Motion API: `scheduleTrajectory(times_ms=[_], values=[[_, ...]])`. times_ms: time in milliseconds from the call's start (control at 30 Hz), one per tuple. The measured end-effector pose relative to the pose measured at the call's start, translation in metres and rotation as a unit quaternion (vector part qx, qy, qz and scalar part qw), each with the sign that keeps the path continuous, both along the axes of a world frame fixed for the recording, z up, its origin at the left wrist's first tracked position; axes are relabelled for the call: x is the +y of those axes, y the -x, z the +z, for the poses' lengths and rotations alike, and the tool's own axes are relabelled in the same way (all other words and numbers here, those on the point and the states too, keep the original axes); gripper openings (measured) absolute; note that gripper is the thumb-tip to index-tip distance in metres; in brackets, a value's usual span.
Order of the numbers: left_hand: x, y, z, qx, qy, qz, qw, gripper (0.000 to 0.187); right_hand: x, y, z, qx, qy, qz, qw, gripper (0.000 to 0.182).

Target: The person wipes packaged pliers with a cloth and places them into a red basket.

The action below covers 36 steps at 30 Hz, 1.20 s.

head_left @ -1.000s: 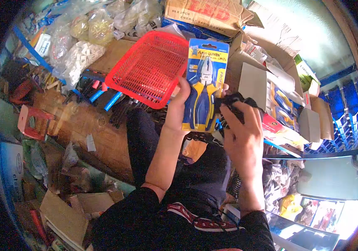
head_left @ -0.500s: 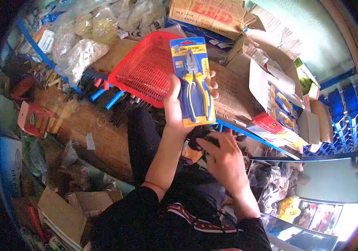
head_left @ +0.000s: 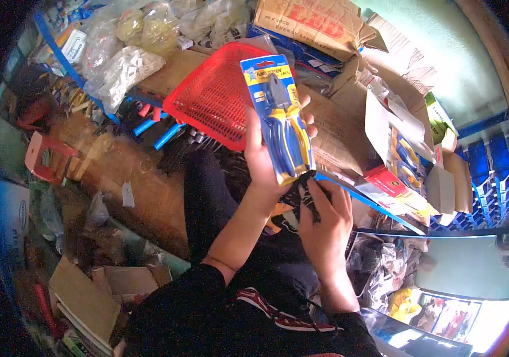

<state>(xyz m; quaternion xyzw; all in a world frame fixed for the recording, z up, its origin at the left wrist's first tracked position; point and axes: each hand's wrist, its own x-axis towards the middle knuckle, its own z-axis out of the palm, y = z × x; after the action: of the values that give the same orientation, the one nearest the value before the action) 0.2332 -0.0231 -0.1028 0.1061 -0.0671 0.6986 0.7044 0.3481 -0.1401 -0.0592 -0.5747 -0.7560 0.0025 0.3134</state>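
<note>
A carded pack of blue and yellow pliers (head_left: pixel 286 134) is held up in my left hand (head_left: pixel 261 160), whose fingers wrap behind the card. The pack leans slightly, its top toward the left. Close below its bottom edge is my right hand (head_left: pixel 328 221), fingers pinched around a dark, crumpled item (head_left: pixel 307 199) that touches or nearly touches the pack's lower corner. What this dark item is, I cannot make out. Behind the pack lies a red plastic basket (head_left: pixel 207 89).
An open carton (head_left: pixel 379 125) with more blue and yellow pliers stands right of the pack. An LED carton (head_left: pixel 305 27) is at the back. Plastic bags (head_left: pixel 126 71) lie upper left. Blue racks (head_left: pixel 492 160) are far right; an open cardboard box (head_left: pixel 85 294) is lower left.
The pliers pack has tilted and shifted slightly right and down. My right hand has moved up to the pack's lower end, its fingers now closed on the dark item.
</note>
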Motion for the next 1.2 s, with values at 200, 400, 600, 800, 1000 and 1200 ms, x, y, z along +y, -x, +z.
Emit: scheduleTrajectory(times_ms=[200,400,600,800,1000,1200], values=[[0.001,0.002,0.0,0.014,0.006,0.01,1.0,0.079,-0.005,0.011,0.002,-0.028,0.012,0.022,0.999,0.049],[0.006,0.001,-0.005,0.05,-0.001,0.028,0.998,0.08,-0.004,0.012,0.008,-0.054,0.04,0.07,0.995,0.05],[0.007,0.0,-0.003,0.034,0.017,-0.028,0.999,0.08,0.002,0.002,0.037,0.021,0.065,0.124,0.99,0.05],[0.01,-0.002,-0.015,0.026,-0.075,-0.108,0.991,0.073,0.021,-0.003,0.097,-0.004,-0.1,-0.005,0.995,0.032],[0.007,-0.007,-0.022,0.125,-0.078,-0.053,0.988,0.082,0.08,-0.005,0.121,-0.117,-0.163,0.08,0.976,0.05],[-0.011,-0.009,-0.003,0.086,-0.016,-0.118,0.989,0.059,0.11,0.01,0.116,-0.163,-0.152,0.101,0.97,0.046]])
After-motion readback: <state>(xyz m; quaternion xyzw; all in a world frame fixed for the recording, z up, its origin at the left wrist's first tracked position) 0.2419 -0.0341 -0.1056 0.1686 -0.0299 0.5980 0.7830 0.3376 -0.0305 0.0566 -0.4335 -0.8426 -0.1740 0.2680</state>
